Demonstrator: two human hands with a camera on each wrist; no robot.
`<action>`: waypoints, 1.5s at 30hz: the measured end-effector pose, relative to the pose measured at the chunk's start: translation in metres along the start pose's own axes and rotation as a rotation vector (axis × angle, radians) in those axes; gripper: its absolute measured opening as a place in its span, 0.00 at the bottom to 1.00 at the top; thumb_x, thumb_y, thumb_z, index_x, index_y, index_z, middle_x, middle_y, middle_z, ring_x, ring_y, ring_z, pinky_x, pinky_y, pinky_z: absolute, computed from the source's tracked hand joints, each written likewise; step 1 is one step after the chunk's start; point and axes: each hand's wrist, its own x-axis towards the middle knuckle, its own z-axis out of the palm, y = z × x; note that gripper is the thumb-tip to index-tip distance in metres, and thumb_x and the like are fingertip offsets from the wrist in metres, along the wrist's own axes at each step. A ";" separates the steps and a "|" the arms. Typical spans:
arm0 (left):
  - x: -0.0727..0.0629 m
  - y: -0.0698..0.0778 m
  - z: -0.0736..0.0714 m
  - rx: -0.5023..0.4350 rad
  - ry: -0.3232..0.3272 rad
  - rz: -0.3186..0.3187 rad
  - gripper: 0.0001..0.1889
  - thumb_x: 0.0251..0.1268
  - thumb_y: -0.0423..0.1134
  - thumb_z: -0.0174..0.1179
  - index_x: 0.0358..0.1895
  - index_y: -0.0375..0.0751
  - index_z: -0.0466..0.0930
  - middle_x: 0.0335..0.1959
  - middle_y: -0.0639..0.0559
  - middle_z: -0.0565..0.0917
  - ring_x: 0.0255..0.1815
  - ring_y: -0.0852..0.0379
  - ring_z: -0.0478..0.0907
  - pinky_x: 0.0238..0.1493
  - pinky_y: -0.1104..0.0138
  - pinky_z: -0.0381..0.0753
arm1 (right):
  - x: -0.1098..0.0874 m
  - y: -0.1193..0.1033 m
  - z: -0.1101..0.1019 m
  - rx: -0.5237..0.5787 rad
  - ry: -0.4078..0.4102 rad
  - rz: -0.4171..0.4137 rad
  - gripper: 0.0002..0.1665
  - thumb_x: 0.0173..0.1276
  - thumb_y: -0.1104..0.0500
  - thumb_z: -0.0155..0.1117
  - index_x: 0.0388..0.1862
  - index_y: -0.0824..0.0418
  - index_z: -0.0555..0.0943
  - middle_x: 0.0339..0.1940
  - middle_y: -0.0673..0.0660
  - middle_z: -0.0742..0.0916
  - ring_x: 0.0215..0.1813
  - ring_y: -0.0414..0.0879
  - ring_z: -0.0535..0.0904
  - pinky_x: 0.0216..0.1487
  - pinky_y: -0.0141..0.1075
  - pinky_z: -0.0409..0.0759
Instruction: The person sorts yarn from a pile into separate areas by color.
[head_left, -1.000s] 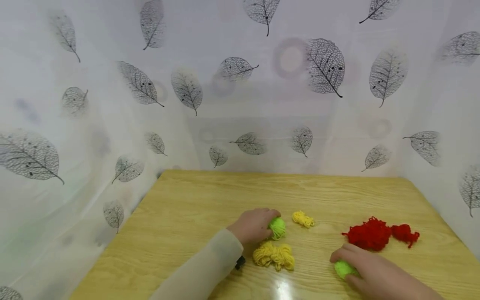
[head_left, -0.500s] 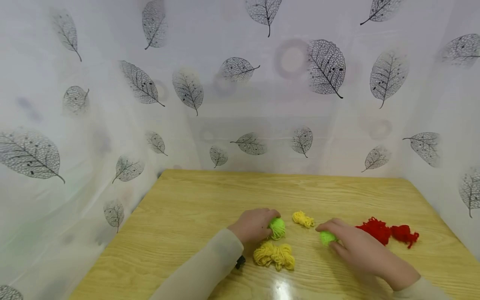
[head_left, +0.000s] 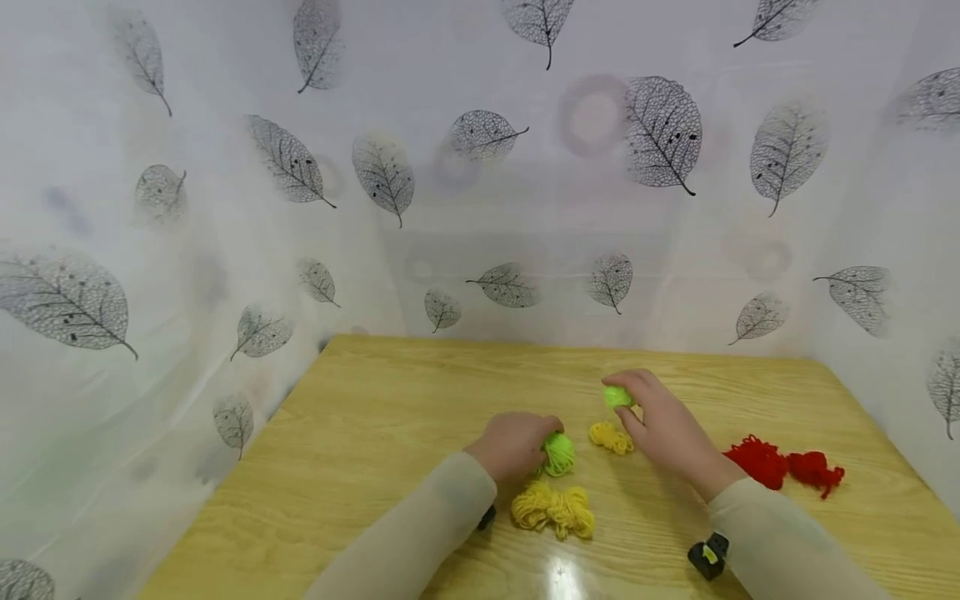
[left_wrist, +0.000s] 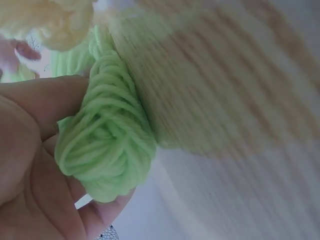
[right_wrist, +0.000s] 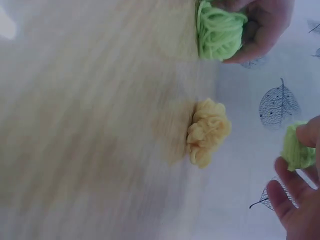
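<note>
Ideally, over this table [head_left: 390,400], a gentle grip would work best, to prevent unwinding. The left hand [head_left: 512,447] curls round a green ball [head_left: 558,455] resting mid-table; the right hand [head_left: 666,427] pinches a second green ball [head_left: 617,397], seemingly lifted, beyond the small yellow bundle [head_left: 610,437]. No container shows; that bundle lies directly on the table.

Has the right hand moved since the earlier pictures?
Yes: the right hand moved leftward and toward the table's far edge, now reaching past the small yellow yarn.
</note>
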 end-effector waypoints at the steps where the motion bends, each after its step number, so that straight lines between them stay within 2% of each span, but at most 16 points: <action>1: 0.001 0.001 0.000 0.006 0.001 -0.001 0.21 0.70 0.42 0.66 0.65 0.57 0.78 0.54 0.61 0.84 0.53 0.60 0.81 0.55 0.61 0.79 | 0.006 0.001 0.002 -0.002 0.013 -0.001 0.24 0.76 0.63 0.60 0.69 0.57 0.73 0.67 0.61 0.74 0.62 0.60 0.76 0.57 0.60 0.77; 3: 0.001 0.002 -0.001 0.022 0.002 -0.002 0.21 0.70 0.41 0.66 0.64 0.57 0.78 0.54 0.61 0.85 0.52 0.60 0.81 0.54 0.61 0.80 | 0.018 0.004 0.006 -0.014 0.026 0.003 0.24 0.76 0.63 0.59 0.69 0.57 0.74 0.67 0.62 0.74 0.62 0.61 0.76 0.56 0.60 0.77; 6: 0.002 0.003 -0.002 0.040 0.000 -0.005 0.20 0.70 0.40 0.65 0.63 0.56 0.79 0.52 0.61 0.85 0.51 0.60 0.82 0.53 0.61 0.80 | 0.033 0.006 0.014 -0.062 0.001 -0.023 0.24 0.75 0.64 0.59 0.69 0.57 0.75 0.66 0.61 0.76 0.61 0.60 0.77 0.56 0.58 0.78; 13: 0.003 0.007 -0.001 0.124 0.027 0.019 0.16 0.74 0.39 0.61 0.61 0.57 0.81 0.46 0.60 0.87 0.44 0.59 0.83 0.45 0.60 0.83 | 0.056 0.014 0.031 -0.289 -0.095 -0.187 0.23 0.72 0.65 0.63 0.66 0.57 0.78 0.60 0.56 0.81 0.57 0.54 0.81 0.53 0.50 0.81; 15: 0.002 0.008 -0.001 0.153 0.031 0.026 0.14 0.76 0.39 0.58 0.59 0.57 0.81 0.44 0.60 0.87 0.42 0.59 0.84 0.44 0.60 0.83 | 0.060 0.016 0.034 -0.303 -0.116 -0.179 0.24 0.72 0.65 0.63 0.66 0.59 0.77 0.61 0.57 0.81 0.58 0.55 0.80 0.55 0.51 0.80; 19: 0.002 0.010 -0.001 0.178 0.032 0.026 0.11 0.78 0.39 0.55 0.55 0.57 0.82 0.40 0.59 0.86 0.39 0.59 0.83 0.44 0.60 0.83 | 0.066 0.019 0.035 -0.283 -0.179 -0.086 0.26 0.73 0.63 0.63 0.69 0.60 0.76 0.64 0.60 0.81 0.63 0.60 0.78 0.62 0.56 0.75; 24: 0.001 0.010 0.000 0.196 0.041 0.040 0.09 0.78 0.39 0.56 0.53 0.56 0.82 0.37 0.59 0.86 0.37 0.59 0.82 0.42 0.60 0.83 | 0.068 0.026 0.038 -0.280 -0.263 -0.007 0.25 0.73 0.60 0.64 0.68 0.60 0.76 0.62 0.60 0.83 0.61 0.60 0.79 0.62 0.57 0.75; 27: 0.000 0.007 0.001 0.202 0.074 0.069 0.10 0.77 0.37 0.56 0.52 0.56 0.82 0.35 0.59 0.85 0.34 0.60 0.82 0.40 0.61 0.83 | 0.067 0.028 0.040 -0.273 -0.273 0.000 0.24 0.73 0.59 0.64 0.67 0.60 0.76 0.61 0.61 0.84 0.60 0.61 0.80 0.61 0.57 0.75; 31: 0.003 0.002 0.002 0.189 0.093 0.109 0.12 0.74 0.34 0.58 0.54 0.56 0.81 0.36 0.60 0.86 0.35 0.61 0.82 0.40 0.62 0.83 | 0.063 0.031 0.041 -0.277 -0.255 -0.005 0.27 0.73 0.57 0.65 0.69 0.62 0.74 0.65 0.64 0.81 0.64 0.64 0.77 0.64 0.58 0.72; 34: 0.009 -0.002 -0.001 0.183 0.079 0.132 0.15 0.72 0.35 0.60 0.57 0.56 0.81 0.41 0.60 0.87 0.40 0.62 0.83 0.44 0.63 0.83 | 0.061 0.034 0.041 -0.296 -0.247 -0.011 0.31 0.73 0.55 0.65 0.71 0.62 0.72 0.67 0.66 0.78 0.66 0.66 0.74 0.66 0.60 0.70; 36: 0.016 -0.006 -0.005 0.184 0.077 0.124 0.16 0.72 0.36 0.61 0.59 0.56 0.81 0.45 0.60 0.87 0.43 0.62 0.83 0.45 0.64 0.83 | 0.060 0.036 0.042 -0.315 -0.242 -0.014 0.32 0.73 0.52 0.64 0.72 0.62 0.71 0.68 0.66 0.78 0.67 0.67 0.73 0.67 0.61 0.68; 42: 0.047 -0.022 -0.020 0.139 0.112 0.008 0.19 0.72 0.37 0.62 0.63 0.54 0.80 0.53 0.59 0.86 0.50 0.59 0.83 0.51 0.60 0.82 | 0.057 0.039 0.041 -0.345 -0.216 -0.014 0.35 0.72 0.49 0.65 0.73 0.62 0.70 0.68 0.66 0.77 0.67 0.68 0.72 0.64 0.66 0.67; 45: 0.061 -0.028 -0.024 0.102 0.145 -0.022 0.21 0.72 0.36 0.60 0.65 0.54 0.79 0.56 0.58 0.85 0.54 0.56 0.82 0.56 0.56 0.79 | 0.058 0.040 0.038 -0.348 -0.205 -0.007 0.36 0.70 0.49 0.66 0.72 0.62 0.71 0.67 0.66 0.78 0.66 0.68 0.73 0.63 0.66 0.69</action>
